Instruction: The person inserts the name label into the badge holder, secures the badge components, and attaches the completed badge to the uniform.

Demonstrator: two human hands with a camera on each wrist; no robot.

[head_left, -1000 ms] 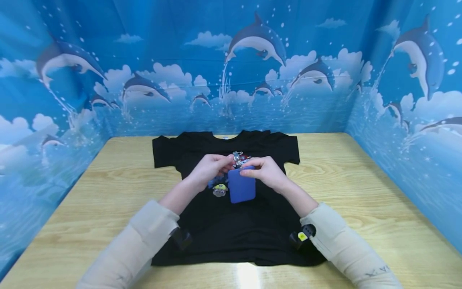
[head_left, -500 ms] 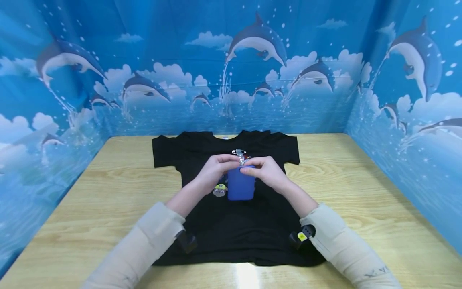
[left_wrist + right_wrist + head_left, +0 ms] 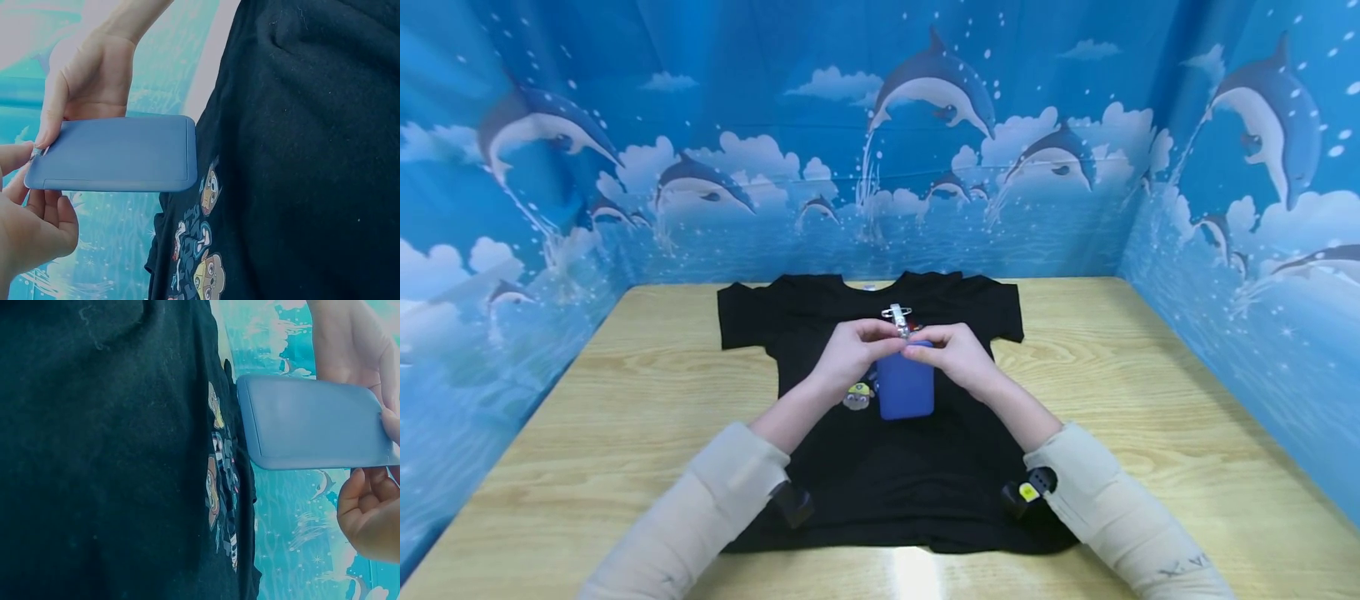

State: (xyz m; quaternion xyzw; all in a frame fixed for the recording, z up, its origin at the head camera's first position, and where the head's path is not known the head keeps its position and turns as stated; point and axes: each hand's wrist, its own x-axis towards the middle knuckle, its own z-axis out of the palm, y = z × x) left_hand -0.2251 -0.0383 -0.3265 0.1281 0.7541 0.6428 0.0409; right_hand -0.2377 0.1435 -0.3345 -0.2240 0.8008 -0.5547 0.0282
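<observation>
A blue badge holder (image 3: 906, 387) hangs upright over the black T-shirt (image 3: 895, 492). A metal badge clip with a safety pin (image 3: 897, 312) stands up at its top edge. My left hand (image 3: 850, 350) pinches the lower part of the clip between thumb and index finger. On the other side, my right hand (image 3: 955, 354) grips the holder's top edge with thumb and fingers. Both sets of fingertips meet just above the holder and partly hide the join. In the left wrist view, a bit of metal (image 3: 37, 152) shows between the fingertips, beside the holder's flat face (image 3: 119, 153).
The T-shirt lies spread on a wooden table (image 3: 647, 367), its neck toward the back. A cartoon print (image 3: 856, 396) shows on its chest, partly behind the holder. A blue dolphin-patterned curtain (image 3: 760, 242) surrounds the table's back and sides.
My left hand has moved right and its fingertips have closed in on my right hand's. The clip has swung upright above the holder, and the holder has straightened. My right hand has barely moved.
</observation>
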